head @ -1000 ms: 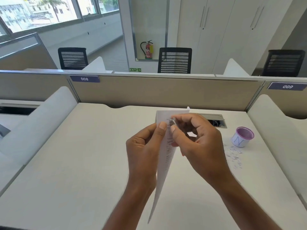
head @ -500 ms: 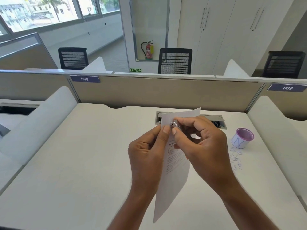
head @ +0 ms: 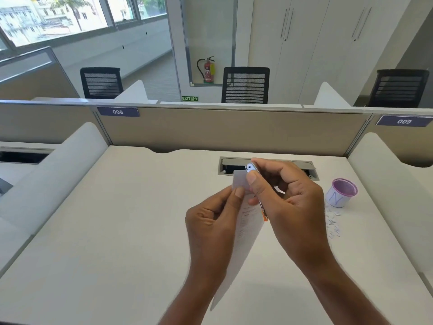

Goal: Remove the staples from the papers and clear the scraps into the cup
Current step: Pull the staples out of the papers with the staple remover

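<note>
I hold a set of white printed papers (head: 243, 233) upright above the desk, seen almost edge-on. My left hand (head: 213, 221) pinches them near the top corner. My right hand (head: 288, 200) grips a small metal staple remover (head: 251, 168) with an orange end, its silver tip at the papers' top edge. A white paper cup (head: 339, 193) with a purple rim and inside stands on the desk to the right. Small white paper scraps (head: 332, 224) lie scattered just in front of the cup. No staple is visible.
The white desk (head: 117, 231) has a grey cable hatch (head: 234, 161) behind my hands. A beige partition (head: 234, 130) closes the back, and rounded white dividers (head: 58, 160) flank both sides. Black chairs stand beyond the partition.
The papers have turned more edge-on and their top corner now folds down. My right hand has risen slightly, so the remover's silver tip shows above the papers.
</note>
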